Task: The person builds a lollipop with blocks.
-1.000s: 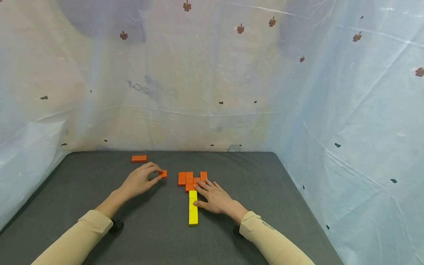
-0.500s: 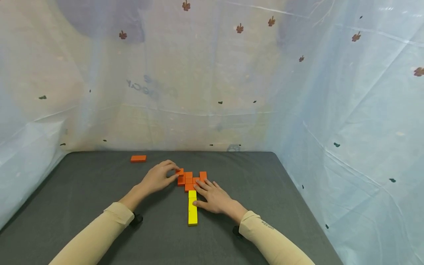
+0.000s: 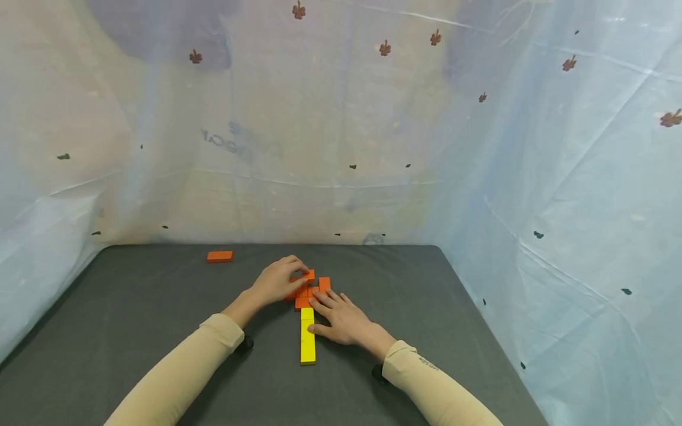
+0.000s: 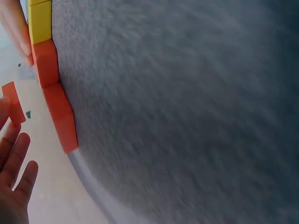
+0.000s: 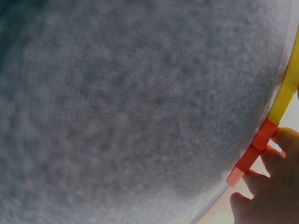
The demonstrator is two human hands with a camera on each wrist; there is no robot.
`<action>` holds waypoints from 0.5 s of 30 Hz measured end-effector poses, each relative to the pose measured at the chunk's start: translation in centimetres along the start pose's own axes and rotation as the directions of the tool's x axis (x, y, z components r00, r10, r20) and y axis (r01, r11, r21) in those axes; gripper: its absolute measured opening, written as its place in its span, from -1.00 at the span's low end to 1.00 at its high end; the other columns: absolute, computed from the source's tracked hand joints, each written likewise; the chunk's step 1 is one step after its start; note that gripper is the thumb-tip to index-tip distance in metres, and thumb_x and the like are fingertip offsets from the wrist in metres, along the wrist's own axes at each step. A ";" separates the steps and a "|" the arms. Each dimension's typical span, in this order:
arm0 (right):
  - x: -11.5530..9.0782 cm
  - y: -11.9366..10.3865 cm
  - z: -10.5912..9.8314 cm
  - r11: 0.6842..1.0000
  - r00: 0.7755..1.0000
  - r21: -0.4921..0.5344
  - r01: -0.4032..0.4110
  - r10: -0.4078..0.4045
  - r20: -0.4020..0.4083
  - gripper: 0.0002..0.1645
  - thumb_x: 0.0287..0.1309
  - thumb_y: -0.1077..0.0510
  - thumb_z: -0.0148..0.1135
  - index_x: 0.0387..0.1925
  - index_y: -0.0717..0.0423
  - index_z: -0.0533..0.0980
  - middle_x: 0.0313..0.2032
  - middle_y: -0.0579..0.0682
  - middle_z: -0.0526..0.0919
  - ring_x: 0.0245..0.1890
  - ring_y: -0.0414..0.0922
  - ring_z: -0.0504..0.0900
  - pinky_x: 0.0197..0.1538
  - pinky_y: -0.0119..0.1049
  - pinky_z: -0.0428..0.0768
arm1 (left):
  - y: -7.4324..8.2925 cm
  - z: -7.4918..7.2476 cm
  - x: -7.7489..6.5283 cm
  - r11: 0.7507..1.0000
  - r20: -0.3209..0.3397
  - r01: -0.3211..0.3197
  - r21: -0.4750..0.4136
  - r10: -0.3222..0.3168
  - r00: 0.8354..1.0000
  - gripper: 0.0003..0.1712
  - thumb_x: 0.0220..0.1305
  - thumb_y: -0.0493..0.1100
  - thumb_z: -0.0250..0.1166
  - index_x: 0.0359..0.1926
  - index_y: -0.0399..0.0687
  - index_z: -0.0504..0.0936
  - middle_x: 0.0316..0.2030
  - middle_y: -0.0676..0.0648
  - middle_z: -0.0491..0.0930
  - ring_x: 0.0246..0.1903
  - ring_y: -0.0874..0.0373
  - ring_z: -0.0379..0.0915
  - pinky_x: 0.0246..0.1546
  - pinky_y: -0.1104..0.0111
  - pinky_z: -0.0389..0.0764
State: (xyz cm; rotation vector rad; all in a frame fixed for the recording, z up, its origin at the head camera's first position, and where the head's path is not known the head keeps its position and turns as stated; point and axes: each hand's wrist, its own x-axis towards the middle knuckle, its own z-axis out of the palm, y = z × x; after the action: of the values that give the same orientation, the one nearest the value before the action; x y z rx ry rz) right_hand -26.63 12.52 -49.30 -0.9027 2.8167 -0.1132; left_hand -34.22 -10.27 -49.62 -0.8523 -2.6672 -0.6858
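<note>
My left hand [image 3: 276, 282] pinches a small orange block [image 3: 309, 274] between thumb and fingers, over the far side of a flat group of orange blocks [image 3: 302, 303]. In the left wrist view that held block [image 4: 14, 103] is raised above the table. My right hand [image 3: 345, 320] lies with fingers spread; its fingertips touch the orange group and its thumb touches the yellow blocks [image 3: 307, 349]. Those yellow blocks form a straight strip running toward me from the orange ones. At the group's right end stands an orange block [image 3: 324, 283]. My left hand partly hides the group's left side.
A single orange block [image 3: 219, 256] lies near the far left edge of the dark grey table [image 3: 426, 278]. A pale plastic sheet [image 3: 319, 130] with leaf prints hangs behind the table and along its sides.
My left hand has moved right, carrying the small orange block from left of the group to above it. My right hand has stayed in place on the blocks.
</note>
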 end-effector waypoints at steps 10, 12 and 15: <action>-0.1 0.2 0.2 1.000 1.000 0.003 0.013 -0.013 -0.018 -0.10 0.49 -0.45 -0.06 0.65 -0.17 0.10 0.64 -0.16 0.01 0.64 0.02 -0.05 0.60 0.11 0.04 | 0.7 1.1 1.3 0.999 0.083 0.038 0.015 -0.039 0.996 -0.72 0.41 -0.06 0.42 0.07 -0.01 0.74 0.03 -0.05 0.63 0.00 -0.01 0.60 0.09 0.04 0.65; 0.0 0.2 0.2 1.000 1.000 0.005 0.015 -0.015 -0.023 -0.10 0.49 -0.45 -0.06 0.65 -0.17 0.10 0.64 -0.16 0.01 0.64 0.02 -0.04 0.60 0.10 0.04 | 0.8 1.1 1.3 0.999 0.086 0.044 0.019 -0.045 0.995 -0.72 0.41 -0.07 0.42 0.07 -0.01 0.74 0.03 -0.06 0.63 0.00 -0.02 0.60 0.09 0.03 0.65; 0.0 0.2 0.3 1.000 1.000 0.006 0.012 -0.012 -0.023 -0.10 0.48 -0.45 -0.05 0.65 -0.17 0.10 0.64 -0.17 0.01 0.64 0.02 -0.04 0.61 0.10 0.04 | 0.7 1.2 1.4 0.998 0.092 0.053 0.022 -0.054 0.994 -0.73 0.40 -0.08 0.42 0.06 -0.02 0.74 0.03 -0.06 0.63 -0.01 -0.02 0.60 0.09 0.03 0.64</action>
State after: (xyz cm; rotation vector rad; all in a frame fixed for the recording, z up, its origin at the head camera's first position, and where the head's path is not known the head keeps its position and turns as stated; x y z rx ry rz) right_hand -26.71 12.71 -49.64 -0.9226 2.8307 -0.1338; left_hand -35.00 -8.46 -49.89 -0.8296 -2.7834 -0.6468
